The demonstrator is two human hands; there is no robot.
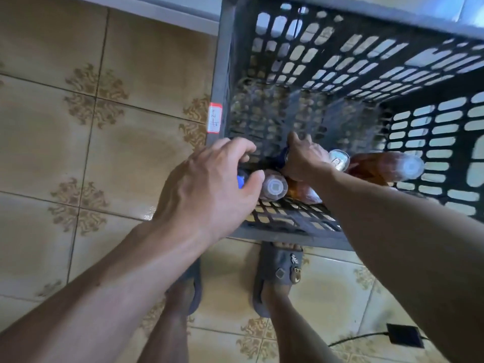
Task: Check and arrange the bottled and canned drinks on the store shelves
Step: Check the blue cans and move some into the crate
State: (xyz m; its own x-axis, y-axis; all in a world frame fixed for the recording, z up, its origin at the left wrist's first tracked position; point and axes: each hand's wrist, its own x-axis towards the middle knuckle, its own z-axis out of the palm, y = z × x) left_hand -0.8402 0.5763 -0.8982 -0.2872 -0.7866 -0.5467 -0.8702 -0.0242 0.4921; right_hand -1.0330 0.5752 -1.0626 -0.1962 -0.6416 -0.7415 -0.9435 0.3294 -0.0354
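Note:
A grey slatted plastic crate (pixel 353 61) stands on the tiled floor with drinks lying at its near side. My left hand (pixel 209 184) curls over the crate's near left corner, around a blue-topped drink (pixel 240 180) that is mostly hidden under it. My right hand (pixel 306 159) is inside the crate, with its fingers wrapped on a blue can (pixel 284 155). Beside it show a silver can top (pixel 339 159), an amber bottle with a white cap (pixel 275 186) and a second amber bottle (pixel 379 166) to the right.
A red-edged label (pixel 215 117) is stuck on the crate's left rim. My feet in grey slippers (pixel 280 273) stand just before the crate. A black adapter with its cable (pixel 404 335) lies on the floor at lower right. A pale ledge (pixel 157 11) runs along the top left.

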